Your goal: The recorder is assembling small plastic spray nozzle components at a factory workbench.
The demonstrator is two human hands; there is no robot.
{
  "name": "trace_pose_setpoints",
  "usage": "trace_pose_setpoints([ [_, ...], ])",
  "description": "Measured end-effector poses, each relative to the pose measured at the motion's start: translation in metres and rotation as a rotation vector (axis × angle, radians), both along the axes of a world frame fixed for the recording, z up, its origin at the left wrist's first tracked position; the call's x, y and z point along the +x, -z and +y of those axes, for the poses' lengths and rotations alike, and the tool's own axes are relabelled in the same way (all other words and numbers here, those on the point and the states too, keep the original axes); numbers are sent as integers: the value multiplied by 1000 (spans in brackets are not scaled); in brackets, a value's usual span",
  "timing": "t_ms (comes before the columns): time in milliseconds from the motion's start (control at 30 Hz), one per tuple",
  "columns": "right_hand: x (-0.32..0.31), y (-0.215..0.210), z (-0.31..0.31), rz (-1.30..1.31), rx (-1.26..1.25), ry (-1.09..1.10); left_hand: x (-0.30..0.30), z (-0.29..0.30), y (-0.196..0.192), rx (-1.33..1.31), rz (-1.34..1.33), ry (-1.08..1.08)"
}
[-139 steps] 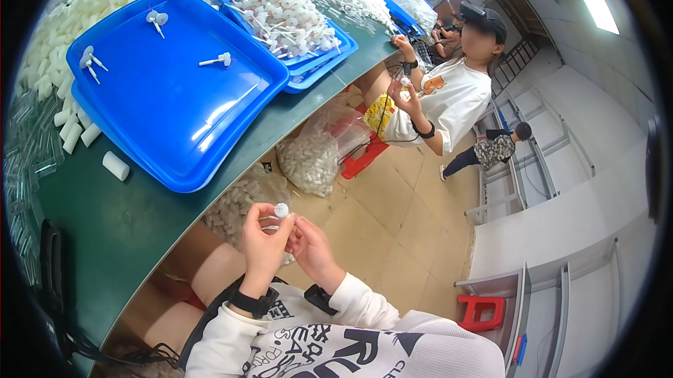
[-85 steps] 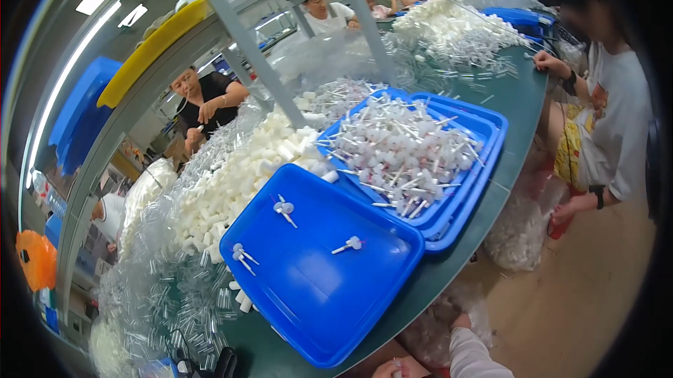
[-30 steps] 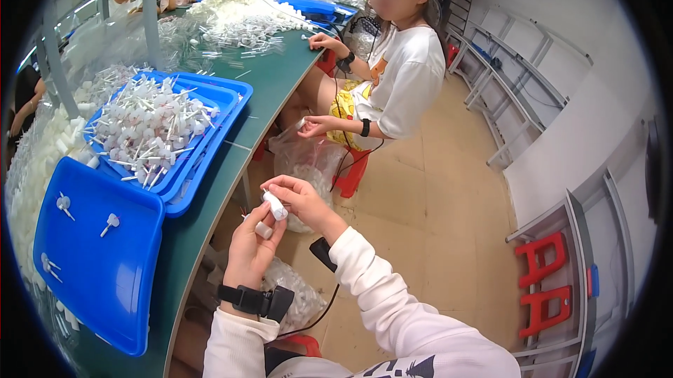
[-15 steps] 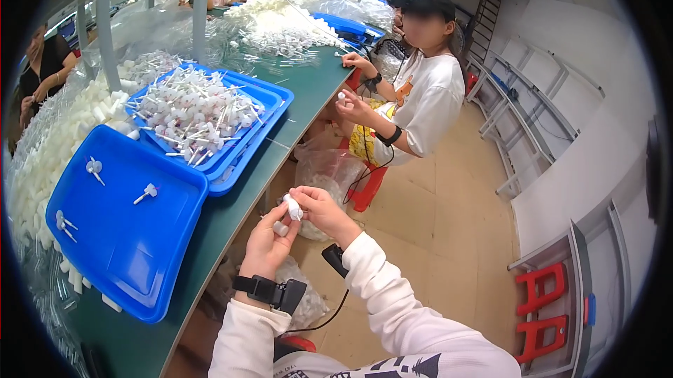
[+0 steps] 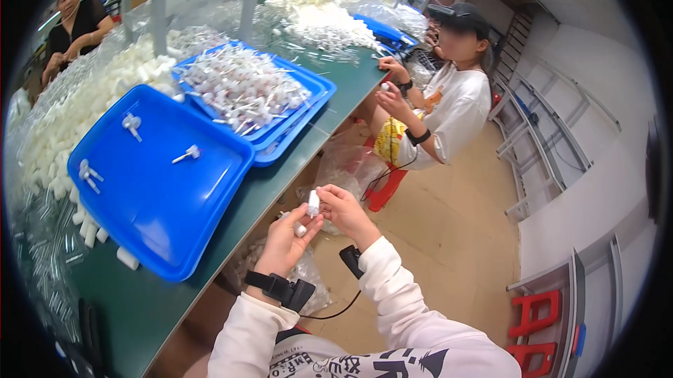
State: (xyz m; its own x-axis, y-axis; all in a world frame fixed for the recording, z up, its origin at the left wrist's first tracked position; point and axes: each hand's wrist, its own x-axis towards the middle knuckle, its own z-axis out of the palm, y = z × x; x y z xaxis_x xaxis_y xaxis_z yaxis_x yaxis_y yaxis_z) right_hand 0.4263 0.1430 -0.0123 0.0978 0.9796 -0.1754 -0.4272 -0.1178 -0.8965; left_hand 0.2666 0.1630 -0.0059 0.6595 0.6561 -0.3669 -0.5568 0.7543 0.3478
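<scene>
Both hands meet in front of me, just off the table's edge. My right hand [image 5: 345, 211] pinches a small white plastic cylinder [image 5: 313, 203], held nearly upright. Fingertips of my left hand [image 5: 282, 241] touch the same cylinder from below. A second short white cylinder [image 5: 300, 229] is held against the fingers of my left hand. To the left lies a blue tray [image 5: 158, 192] with a few white stemmed parts [image 5: 131, 126] on it. Behind it, stacked blue trays [image 5: 324, 95] carry a heap of similar white stemmed parts [image 5: 242, 87].
White cylinders [image 5: 127, 257] and clear tubes [image 5: 45, 276] spread along the left of the green table [image 5: 140, 308]. A co-worker [image 5: 456, 98] sits at the table beyond my hands. Plastic bags [image 5: 343, 168] hang below the edge; red stools [image 5: 536, 313] stand lower right.
My view has turned, so the table and trays appear farther right and higher. The cylinder between my hands has tipped more upright. Both hands keep their grip.
</scene>
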Motion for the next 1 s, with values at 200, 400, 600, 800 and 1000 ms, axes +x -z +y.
trace_pose_setpoints([
  [200, -23, 17, -19, -8, -54, -49, -33, -17, 13, 74, 124, -14],
  [400, -41, 27, -27, 7, -48, -68, -58, -25, 15, 99, 201, -3],
  [600, -48, 25, -34, -77, -41, -57, -71, -29, 22, 93, 173, -5],
  [800, -63, 19, -36, -128, -73, -16, -81, -31, 30, 76, 159, -17],
  [1000, -68, 17, -36, -174, -87, 24, -87, -34, 30, 47, 149, -43],
])
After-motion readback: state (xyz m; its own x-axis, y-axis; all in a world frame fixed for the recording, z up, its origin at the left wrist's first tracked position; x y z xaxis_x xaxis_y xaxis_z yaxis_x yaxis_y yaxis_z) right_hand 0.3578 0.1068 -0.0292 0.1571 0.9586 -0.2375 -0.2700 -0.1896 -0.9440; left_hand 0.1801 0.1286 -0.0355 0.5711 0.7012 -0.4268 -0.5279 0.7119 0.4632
